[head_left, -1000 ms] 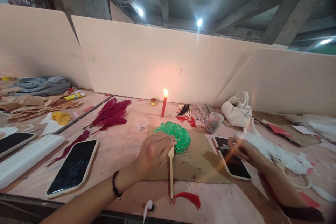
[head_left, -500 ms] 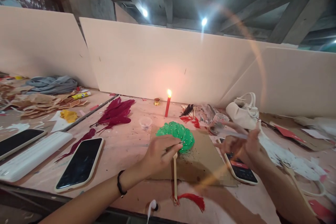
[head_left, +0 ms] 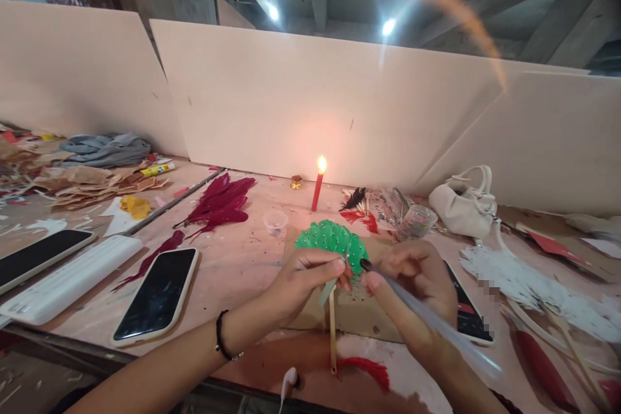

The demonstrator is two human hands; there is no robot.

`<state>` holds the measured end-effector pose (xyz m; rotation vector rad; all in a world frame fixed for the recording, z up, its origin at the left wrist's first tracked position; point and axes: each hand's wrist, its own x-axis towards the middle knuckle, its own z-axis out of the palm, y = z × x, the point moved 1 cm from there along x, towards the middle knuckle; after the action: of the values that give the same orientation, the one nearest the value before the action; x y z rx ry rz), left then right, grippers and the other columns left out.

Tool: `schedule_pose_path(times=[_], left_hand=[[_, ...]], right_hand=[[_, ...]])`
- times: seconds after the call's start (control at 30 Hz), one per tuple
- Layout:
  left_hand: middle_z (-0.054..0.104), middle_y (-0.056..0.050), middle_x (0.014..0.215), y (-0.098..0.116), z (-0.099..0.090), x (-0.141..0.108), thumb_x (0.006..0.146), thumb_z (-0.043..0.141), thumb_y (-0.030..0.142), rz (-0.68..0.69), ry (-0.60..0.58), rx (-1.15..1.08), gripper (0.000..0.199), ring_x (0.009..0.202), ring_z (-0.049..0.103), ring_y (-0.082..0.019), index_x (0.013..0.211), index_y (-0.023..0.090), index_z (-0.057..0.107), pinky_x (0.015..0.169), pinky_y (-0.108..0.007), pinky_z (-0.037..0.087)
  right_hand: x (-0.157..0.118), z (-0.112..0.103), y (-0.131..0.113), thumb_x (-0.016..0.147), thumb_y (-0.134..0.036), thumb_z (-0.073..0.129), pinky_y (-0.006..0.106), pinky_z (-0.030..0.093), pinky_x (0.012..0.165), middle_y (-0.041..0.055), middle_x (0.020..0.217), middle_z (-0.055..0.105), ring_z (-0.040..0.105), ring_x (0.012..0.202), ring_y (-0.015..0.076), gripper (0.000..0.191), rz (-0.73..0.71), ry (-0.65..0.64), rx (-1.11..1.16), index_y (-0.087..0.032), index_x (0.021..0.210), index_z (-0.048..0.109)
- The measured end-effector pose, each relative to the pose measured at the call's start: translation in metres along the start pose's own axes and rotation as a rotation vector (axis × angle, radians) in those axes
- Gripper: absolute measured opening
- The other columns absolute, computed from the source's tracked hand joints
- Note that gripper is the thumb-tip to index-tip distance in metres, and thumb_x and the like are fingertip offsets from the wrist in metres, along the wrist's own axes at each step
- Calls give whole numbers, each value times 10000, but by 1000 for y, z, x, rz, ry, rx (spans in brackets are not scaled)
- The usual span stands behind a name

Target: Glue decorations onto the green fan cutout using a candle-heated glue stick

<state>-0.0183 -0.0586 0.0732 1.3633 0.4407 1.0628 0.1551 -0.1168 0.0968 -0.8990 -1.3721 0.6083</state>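
Observation:
A green fan [head_left: 334, 237] dotted with small pearl-like beads lies on a cardboard sheet [head_left: 361, 317], its wooden handle [head_left: 332, 333] pointing toward me with a red tassel [head_left: 369, 369] at the end. At the fan's lower edge, my left hand [head_left: 315, 275] pinches a small pale green piece [head_left: 328, 292]. My right hand [head_left: 418, 284] is closed round a translucent glue stick [head_left: 436, 320] with a dark tip. That tip is close to my left fingertips; whether they touch I cannot tell. Behind the fan burns a red candle [head_left: 317, 191].
Phones [head_left: 158, 297], a white power strip-like bar [head_left: 72, 278] and dark red feathers [head_left: 218, 204] lie to the left. On the right are a white handbag [head_left: 460, 207], white feathers [head_left: 528, 284] and a clear bead tub [head_left: 416, 221]. A clear cup [head_left: 275, 222] stands near the candle.
My right hand has moved left and down with the glue stick, bringing its dark tip beside my left fingers. My left hand has turned and drawn slightly off the fan. The view shifted a little.

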Motion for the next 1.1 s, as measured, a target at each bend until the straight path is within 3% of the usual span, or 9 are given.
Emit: schedule_pose_path(times=[0.13,0.33,0.6,0.9,1.1], left_hand=[[763,-73,783,2,0,-3,911,762,520,12,-16,26,376,767,674,-205,795,165,806,784,-325,525],[762,-69,803,13,1,-7,993,678,471,84,-51,181,401,789,670,-183,788,148,796,792,-277,500],[748,-56,771,24,6,-7,997,664,476,109,-86,240,422,751,653,-169,761,146,782,745,-258,484],[759,-57,791,26,6,-10,1012,652,418,113,-79,277,382,775,657,-164,778,146,783,759,-250,489],[757,-52,788,27,7,-10,1014,649,401,112,-80,279,369,768,651,-157,782,147,780,754,-247,485]], right_hand=[[-9,10,1,910,-165,749,392,618,724,15,855,714,724,798,228,200,-172,63,49,-299,939,602],[-6,8,6,877,-65,746,353,654,759,-14,829,743,767,830,205,246,-350,9,61,-270,957,635],[-7,7,7,852,-21,755,320,667,748,-16,892,789,788,840,190,313,-366,4,72,-277,1006,658],[-7,7,10,855,-19,744,357,667,779,-17,885,782,788,862,208,324,-366,-15,70,-283,1022,655],[-7,7,11,853,-36,755,357,654,721,-12,870,773,776,833,208,319,-392,-4,16,-292,1017,658]])
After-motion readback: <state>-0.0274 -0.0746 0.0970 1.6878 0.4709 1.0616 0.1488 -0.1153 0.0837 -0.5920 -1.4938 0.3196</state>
